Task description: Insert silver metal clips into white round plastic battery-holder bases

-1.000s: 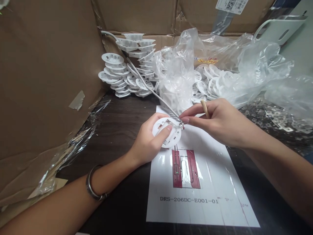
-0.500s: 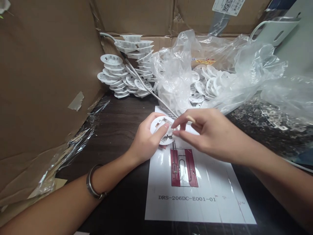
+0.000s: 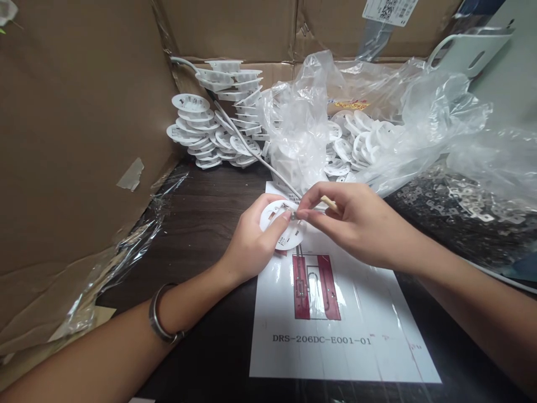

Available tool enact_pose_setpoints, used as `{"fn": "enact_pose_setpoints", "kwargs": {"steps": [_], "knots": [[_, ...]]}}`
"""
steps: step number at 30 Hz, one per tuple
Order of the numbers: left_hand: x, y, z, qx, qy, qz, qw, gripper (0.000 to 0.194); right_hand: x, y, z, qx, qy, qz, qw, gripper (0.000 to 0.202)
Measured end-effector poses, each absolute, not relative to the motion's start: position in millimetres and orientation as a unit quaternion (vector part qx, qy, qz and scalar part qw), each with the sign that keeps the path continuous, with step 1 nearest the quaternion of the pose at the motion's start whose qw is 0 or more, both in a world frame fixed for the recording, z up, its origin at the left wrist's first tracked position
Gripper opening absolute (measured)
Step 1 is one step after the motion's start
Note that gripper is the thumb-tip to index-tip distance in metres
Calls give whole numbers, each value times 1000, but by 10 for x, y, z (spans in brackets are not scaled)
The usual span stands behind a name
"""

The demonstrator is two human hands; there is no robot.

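Observation:
My left hand is closed around the rim of a round white plastic disc, thumb across its face. The disc has slots and small dark markings, and is tilted toward me. At the disc's upper right, my right hand pinches a small metal piece, its shape mostly hidden by the fingertips. The piece is close to the left thumb tip; whether it touches the disc I cannot tell. A beige strip shows among the right fingers. Under both hands lies a printed sheet with a red-and-white drawing.
Stacked white discs stand at the back left. A clear plastic bag and more loose discs are behind the hands. Small metal plates lie heaped at right. A grey cable crosses toward the hands; cardboard walls the left.
My right fingertips have closed together, now with a small metal piece between them. The dark metal piece seen on the disc's lower face no longer shows there. My left hand keeps its grip.

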State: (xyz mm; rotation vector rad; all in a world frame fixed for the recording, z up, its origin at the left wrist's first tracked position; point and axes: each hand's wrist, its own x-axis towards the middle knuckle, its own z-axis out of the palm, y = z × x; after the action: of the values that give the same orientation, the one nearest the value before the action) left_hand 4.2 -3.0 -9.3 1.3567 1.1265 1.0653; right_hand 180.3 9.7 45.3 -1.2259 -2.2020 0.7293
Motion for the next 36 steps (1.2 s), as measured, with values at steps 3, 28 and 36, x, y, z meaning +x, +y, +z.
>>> {"fn": "enact_pose_setpoints", "kwargs": {"steps": [3,28,36], "knots": [[41,-35,-90,564,466,444,518,23,1804,107,453,-466,-786,283,292,7],[28,-44,-84,565,447,450,528,21,1795,138,459,-496,-731,343,319,9],[33,-44,-97,594,441,457,493,19,1738,123,331,-470,-695,424,341,12]]}}
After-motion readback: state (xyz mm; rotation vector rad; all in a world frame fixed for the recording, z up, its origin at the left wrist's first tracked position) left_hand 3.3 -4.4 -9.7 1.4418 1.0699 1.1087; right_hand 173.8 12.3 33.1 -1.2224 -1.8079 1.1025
